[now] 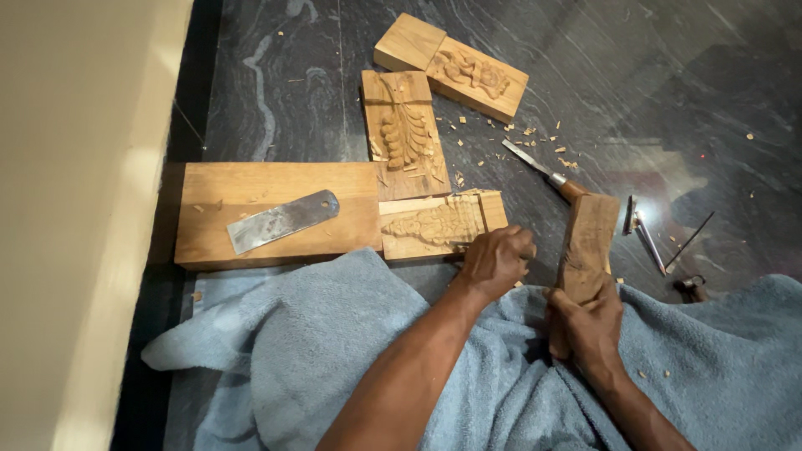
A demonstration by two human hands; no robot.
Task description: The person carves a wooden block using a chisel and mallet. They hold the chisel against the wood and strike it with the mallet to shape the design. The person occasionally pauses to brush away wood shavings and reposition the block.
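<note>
- Right hand: closed round the lower end of a wooden mallet block, held upright at lower right of centre.
- Left hand: fist clenched at frame centre, resting on the near edge of a carved wood panel; whether it holds anything cannot be told.
- Chisel: lies on the dark stone floor, just above the mallet.
- Flat metal blade: lies on a plain plank, centre left.
- Blue towel: covers the lower frame.
</note>
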